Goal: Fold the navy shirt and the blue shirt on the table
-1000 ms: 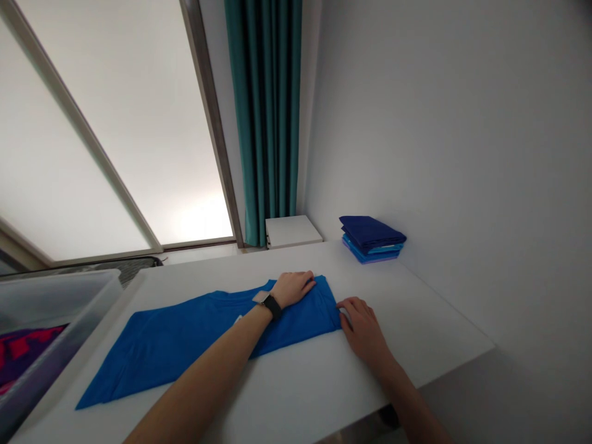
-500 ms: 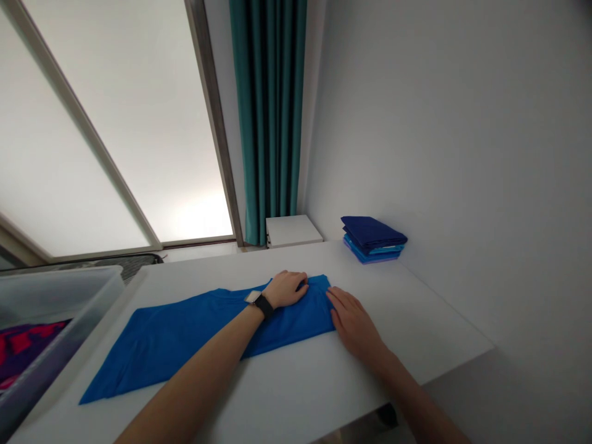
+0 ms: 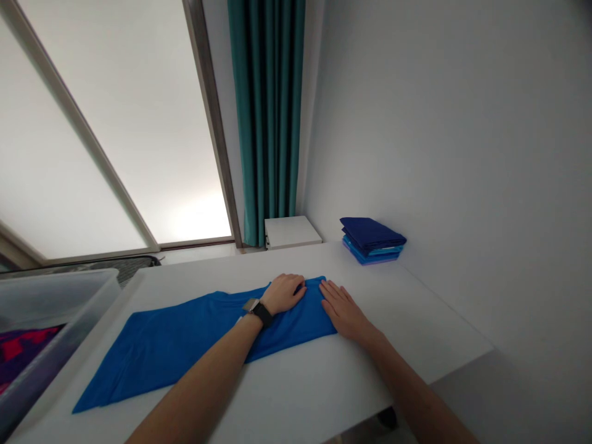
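A blue garment (image 3: 180,336), which looks like a T-shirt folded into a long strip, lies across the white table (image 3: 296,394). On its upper right part rests my left hand (image 3: 284,293), palm down, fingers bent and a gap showing between them and the thumb. A watch with a black band (image 3: 260,311) is on that wrist. My right hand (image 3: 343,309) lies flat at the garment's right end, fingers stretched out over the cloth. The cloth beneath both hands is hidden.
A stack of folded clothes (image 3: 372,239), dark blue on top, sits by the wall at the table's back right. At left stands a translucent plastic bin (image 3: 87,308) with red and purple cloth (image 3: 28,351). Behind the table are a white cabinet (image 3: 293,231) and a teal curtain (image 3: 268,123).
My right hand has moved left and flattened onto the garment's right end, where the cloth looks smoother. My left hand stays in nearly the same place.
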Demonstrator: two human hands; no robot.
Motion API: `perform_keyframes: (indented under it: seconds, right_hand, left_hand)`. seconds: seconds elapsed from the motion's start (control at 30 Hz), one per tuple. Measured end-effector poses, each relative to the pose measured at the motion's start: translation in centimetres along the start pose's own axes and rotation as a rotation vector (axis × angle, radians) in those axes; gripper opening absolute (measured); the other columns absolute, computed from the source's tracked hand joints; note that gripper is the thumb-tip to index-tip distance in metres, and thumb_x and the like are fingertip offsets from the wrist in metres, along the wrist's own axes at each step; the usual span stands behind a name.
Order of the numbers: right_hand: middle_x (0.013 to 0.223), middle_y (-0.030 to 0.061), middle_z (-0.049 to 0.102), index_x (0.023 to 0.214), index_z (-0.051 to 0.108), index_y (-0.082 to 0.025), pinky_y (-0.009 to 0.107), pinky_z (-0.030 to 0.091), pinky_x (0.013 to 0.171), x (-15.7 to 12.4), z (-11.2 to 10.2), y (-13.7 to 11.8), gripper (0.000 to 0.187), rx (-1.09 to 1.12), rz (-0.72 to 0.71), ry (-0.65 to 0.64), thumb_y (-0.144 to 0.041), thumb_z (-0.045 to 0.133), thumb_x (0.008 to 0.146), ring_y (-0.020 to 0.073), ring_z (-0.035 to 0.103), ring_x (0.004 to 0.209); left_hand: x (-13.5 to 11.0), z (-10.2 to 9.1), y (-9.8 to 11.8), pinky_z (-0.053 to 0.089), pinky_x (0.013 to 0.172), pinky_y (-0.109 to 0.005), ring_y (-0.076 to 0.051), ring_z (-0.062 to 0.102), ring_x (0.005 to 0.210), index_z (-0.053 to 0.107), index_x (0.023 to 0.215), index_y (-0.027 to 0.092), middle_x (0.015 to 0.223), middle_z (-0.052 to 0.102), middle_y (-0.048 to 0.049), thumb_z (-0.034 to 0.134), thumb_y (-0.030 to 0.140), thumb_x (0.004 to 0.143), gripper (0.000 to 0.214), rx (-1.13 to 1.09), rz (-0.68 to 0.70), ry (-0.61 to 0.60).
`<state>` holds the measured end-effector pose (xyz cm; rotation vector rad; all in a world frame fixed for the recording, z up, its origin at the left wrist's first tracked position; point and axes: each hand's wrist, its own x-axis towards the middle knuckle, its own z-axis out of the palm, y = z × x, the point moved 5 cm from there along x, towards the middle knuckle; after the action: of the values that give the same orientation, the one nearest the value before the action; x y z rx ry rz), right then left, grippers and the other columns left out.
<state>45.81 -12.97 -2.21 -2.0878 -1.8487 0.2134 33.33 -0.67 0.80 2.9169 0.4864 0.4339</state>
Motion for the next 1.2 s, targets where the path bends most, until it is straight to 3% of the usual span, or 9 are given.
perform_keyframes:
  seconds: [0.23,0.4,0.63,0.83,1.03,1.2]
  right_hand:
    - [0.146,0.0068,0.046,0.136,0.052,-0.022,0.043,0.026,0.117,0.6,-1.7,1.8,0.048,0.424,-0.047,0.232,-0.036,0.027,0.098,0.0180,0.035,0.139]
    - [0.146,0.0093,0.046,0.138,0.051,-0.020,0.046,0.029,0.115,-0.2,-0.4,1.1,0.047,0.237,-0.166,0.148,-0.026,0.028,0.097,0.0201,0.038,0.137]
    - [0.149,0.0098,0.041,0.144,0.042,-0.021,0.048,0.028,0.114,-0.6,0.2,0.9,0.050,-0.042,-0.163,0.116,-0.021,0.026,0.097,0.0207,0.036,0.138]
    - [0.149,0.0100,0.041,0.143,0.044,-0.019,0.046,0.028,0.114,-0.7,0.0,0.6,0.049,-0.081,-0.150,0.110,-0.020,0.025,0.097,0.0199,0.037,0.138]
    - [0.148,0.0089,0.042,0.142,0.045,-0.020,0.047,0.028,0.114,-0.6,0.1,0.8,0.049,-0.060,-0.137,0.101,-0.020,0.026,0.096,0.0191,0.037,0.137]
    - [0.147,0.0080,0.044,0.140,0.047,-0.021,0.047,0.027,0.115,-0.3,0.3,1.4,0.049,-0.002,-0.120,0.094,-0.020,0.028,0.095,0.0190,0.038,0.137]
  left_hand:
    - [0.3,-0.4,0.1,0.044,0.081,-0.032,-0.020,0.064,0.083,0.056,0.094,0.021,0.093,0.069,-0.0044,0.043,0.033,0.095,0.018,0.036,0.011,-0.054]
    - [0.4,-0.9,-0.7,0.043,0.084,-0.034,-0.021,0.065,0.081,0.055,0.100,0.021,0.088,0.069,-0.0044,0.044,0.037,0.096,0.020,0.087,0.009,-0.125]
    - [0.5,-2.0,-2.2,0.044,0.073,-0.029,-0.021,0.065,0.083,0.055,0.106,0.023,0.090,0.069,-0.0045,0.039,0.033,0.098,0.020,0.063,-0.047,-0.164]
    - [0.6,-2.4,-2.7,0.044,0.075,-0.030,-0.022,0.066,0.086,0.054,0.112,0.024,0.093,0.070,-0.0043,0.040,0.040,0.097,0.026,0.034,-0.076,-0.133]
    - [-0.9,-2.5,-4.6,0.045,0.073,-0.030,-0.021,0.065,0.081,0.056,0.113,0.023,0.087,0.070,-0.0038,0.038,0.044,0.096,0.032,-0.059,-0.191,-0.115]
    - [-1.7,-2.7,-5.8,0.044,0.070,-0.028,-0.020,0.065,0.081,0.057,0.111,0.023,0.088,0.069,-0.0031,0.041,0.046,0.095,0.032,-0.109,-0.180,-0.128]
